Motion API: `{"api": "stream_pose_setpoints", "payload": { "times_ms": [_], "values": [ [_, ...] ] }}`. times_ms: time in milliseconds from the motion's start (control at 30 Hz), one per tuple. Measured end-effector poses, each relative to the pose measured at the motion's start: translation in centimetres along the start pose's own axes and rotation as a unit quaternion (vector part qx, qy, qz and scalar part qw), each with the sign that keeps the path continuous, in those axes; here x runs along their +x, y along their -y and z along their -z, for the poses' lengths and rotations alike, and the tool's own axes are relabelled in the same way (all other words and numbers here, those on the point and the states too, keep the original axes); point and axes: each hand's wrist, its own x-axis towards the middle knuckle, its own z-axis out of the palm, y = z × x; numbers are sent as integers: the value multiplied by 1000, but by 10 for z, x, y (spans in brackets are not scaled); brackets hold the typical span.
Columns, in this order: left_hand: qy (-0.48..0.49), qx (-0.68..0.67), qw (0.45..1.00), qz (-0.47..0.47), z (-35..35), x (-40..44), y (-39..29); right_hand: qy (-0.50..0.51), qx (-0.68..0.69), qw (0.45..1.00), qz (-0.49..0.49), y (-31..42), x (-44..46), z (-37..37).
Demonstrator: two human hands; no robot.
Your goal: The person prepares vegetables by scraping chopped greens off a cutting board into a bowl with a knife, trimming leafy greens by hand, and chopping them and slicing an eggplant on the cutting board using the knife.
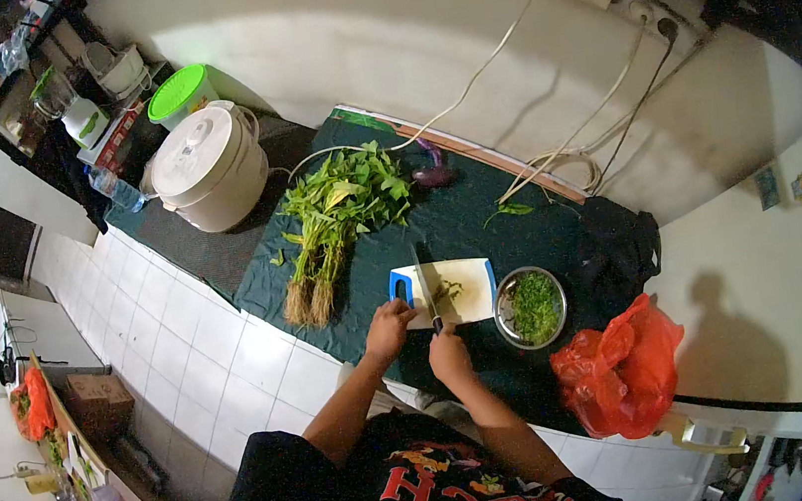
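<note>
Crossing the blue-ended, rectangular cutting board (473, 294), the long knife (426, 282) is in clenched fingers of the right hand (449, 356); the left hand (388, 331) touches the board, its grip unclear. Beside, a round metal bowl (563, 302) contains finely chopped greens (534, 304).

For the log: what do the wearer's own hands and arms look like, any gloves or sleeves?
No gloves show on the left hand or the right hand. The forearms are uncovered below the loose, plain black sleeves of a black T-shirt with large red lettering.
</note>
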Motion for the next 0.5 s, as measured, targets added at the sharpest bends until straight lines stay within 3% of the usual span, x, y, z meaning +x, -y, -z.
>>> {"api": "stream_pose_setpoints", "payload": {
  "times_ms": [100, 167, 200, 267, 367, 500],
  "values": [
    [-40, -15, 999, 15, 8, 7, -9, 4, -23, 999, -23, 4, -5, 5],
    [12, -138, 980, 145, 27, 10, -26, 0, -29, 1000, 3, 7, 6, 12],
    [11, -137, 980, 141, 20, 10, -19, -3, -27, 1000, 3, 7, 7, 12],
    [-30, -37, 999, 14, -5, 6, 8, -33, -37, 999, 6, 7, 7, 7],
    [-41, -26, 999, 20, 7, 5, -4, -4, -24, 1000, -20, -1, -7, -10],
    [-49, -85, 994, 49, -1, 7, 2, -12, -38, 999, 19, 2, 1, 1]
  ]
}}
